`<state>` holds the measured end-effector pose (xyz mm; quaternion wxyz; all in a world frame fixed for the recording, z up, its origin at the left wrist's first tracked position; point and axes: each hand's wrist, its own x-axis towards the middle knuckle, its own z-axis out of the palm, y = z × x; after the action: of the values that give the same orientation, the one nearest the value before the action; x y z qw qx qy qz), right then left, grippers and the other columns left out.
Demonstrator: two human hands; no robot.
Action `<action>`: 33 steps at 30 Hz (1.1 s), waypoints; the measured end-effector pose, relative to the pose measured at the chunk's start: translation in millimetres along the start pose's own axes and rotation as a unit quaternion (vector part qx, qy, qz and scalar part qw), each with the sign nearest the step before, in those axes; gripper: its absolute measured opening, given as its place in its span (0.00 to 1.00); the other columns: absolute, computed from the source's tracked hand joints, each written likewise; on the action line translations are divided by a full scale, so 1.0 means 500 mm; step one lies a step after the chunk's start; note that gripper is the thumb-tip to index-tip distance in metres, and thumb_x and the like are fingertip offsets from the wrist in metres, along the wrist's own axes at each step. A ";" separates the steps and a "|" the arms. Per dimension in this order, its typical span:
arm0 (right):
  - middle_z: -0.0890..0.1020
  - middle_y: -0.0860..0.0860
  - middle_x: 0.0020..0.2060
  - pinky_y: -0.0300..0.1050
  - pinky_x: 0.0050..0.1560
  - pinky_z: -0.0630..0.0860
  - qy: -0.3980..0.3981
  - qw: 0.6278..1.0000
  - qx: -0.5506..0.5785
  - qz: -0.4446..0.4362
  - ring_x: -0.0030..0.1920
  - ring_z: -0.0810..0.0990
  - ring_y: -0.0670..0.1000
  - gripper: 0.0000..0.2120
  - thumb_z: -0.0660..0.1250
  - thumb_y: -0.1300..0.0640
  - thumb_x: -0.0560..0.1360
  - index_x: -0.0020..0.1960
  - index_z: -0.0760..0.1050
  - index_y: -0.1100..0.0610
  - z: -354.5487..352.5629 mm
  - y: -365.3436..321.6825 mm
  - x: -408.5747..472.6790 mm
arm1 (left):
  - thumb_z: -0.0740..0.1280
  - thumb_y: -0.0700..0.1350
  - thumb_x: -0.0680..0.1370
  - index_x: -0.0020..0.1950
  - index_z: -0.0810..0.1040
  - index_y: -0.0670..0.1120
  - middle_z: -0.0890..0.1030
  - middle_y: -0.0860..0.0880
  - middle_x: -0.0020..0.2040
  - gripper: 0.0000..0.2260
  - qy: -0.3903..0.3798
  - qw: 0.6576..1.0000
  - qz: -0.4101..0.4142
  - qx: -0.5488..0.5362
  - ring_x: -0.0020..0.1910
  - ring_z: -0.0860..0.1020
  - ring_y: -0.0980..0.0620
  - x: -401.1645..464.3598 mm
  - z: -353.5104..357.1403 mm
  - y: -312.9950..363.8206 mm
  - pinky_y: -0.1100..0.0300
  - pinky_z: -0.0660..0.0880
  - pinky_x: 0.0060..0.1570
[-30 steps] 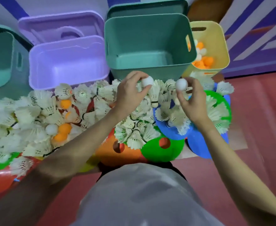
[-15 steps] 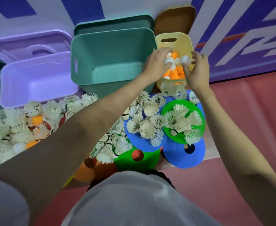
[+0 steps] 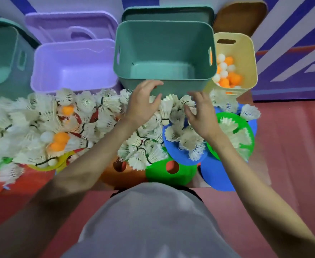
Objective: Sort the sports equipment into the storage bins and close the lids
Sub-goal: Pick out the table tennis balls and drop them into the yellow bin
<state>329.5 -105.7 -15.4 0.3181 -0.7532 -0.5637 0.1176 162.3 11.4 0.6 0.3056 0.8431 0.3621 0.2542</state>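
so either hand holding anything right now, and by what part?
Nothing. Left hand and right hand hover open over the shuttlecocks, fingers spread, nothing pinched.

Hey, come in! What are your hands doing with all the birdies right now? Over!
Left hand and right hand open, empty, over shuttlecock pile. Green bin empty, yellow bin holds balls. Nothing blocking.
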 end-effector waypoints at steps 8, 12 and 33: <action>0.74 0.61 0.56 0.46 0.60 0.68 -0.135 0.986 -0.013 -0.092 0.58 0.74 0.60 0.19 0.66 0.61 0.75 0.64 0.70 0.64 0.149 -0.194 0.014 | 0.67 0.42 0.78 0.62 0.77 0.45 0.78 0.47 0.59 0.12 0.041 0.992 -0.116 0.036 0.56 0.76 0.48 -0.192 -0.197 -0.171 0.52 0.75 0.54; 0.74 0.59 0.57 0.47 0.60 0.69 -0.174 0.976 -0.020 -0.126 0.59 0.74 0.59 0.20 0.66 0.61 0.75 0.65 0.70 0.64 0.213 -0.285 0.025 | 0.65 0.39 0.79 0.63 0.77 0.42 0.78 0.44 0.60 0.13 0.064 0.982 -0.167 0.067 0.57 0.76 0.47 -0.227 -0.281 -0.254 0.56 0.72 0.57; 0.74 0.59 0.54 0.50 0.53 0.73 -0.218 0.966 -0.074 -0.116 0.54 0.75 0.59 0.18 0.67 0.62 0.73 0.62 0.72 0.64 0.386 -0.433 0.030 | 0.68 0.40 0.77 0.60 0.79 0.43 0.81 0.45 0.55 0.11 -0.219 0.943 -0.083 0.235 0.58 0.73 0.42 -0.171 -0.386 -0.419 0.55 0.64 0.59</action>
<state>63.5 10.1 -28.6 0.1429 -0.6606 -0.7096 0.1992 -110.4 125.4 -31.4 0.1908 0.8928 0.4044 -0.0549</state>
